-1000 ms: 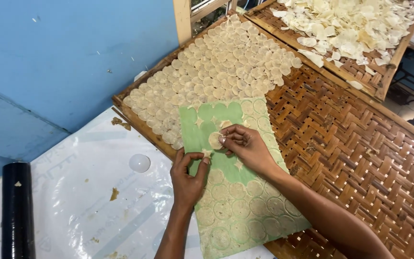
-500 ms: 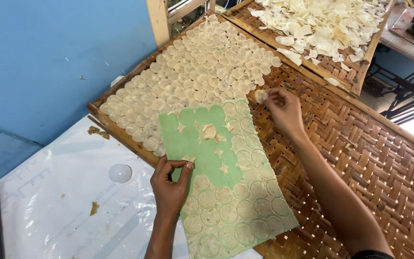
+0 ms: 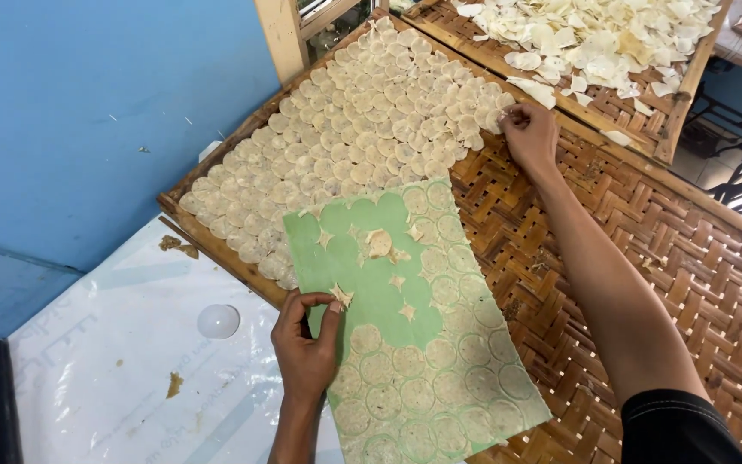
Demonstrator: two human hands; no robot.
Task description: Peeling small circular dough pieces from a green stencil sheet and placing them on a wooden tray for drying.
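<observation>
- Left hand (image 3: 304, 348), grip pinched on the near edge of a green sheet (image 3: 405, 318) lying half over a woven bamboo tray (image 3: 646, 258).
- Right hand (image 3: 530, 133), fingertips together on a pale round disc (image 3: 498, 119) at the edge of the laid-out rows of discs (image 3: 354, 146).
- Second tray of loose pale pieces (image 3: 594, 39) beyond.
- White plastic-covered table (image 3: 105, 378) beneath, blue wall (image 3: 88, 103) to the left.
</observation>
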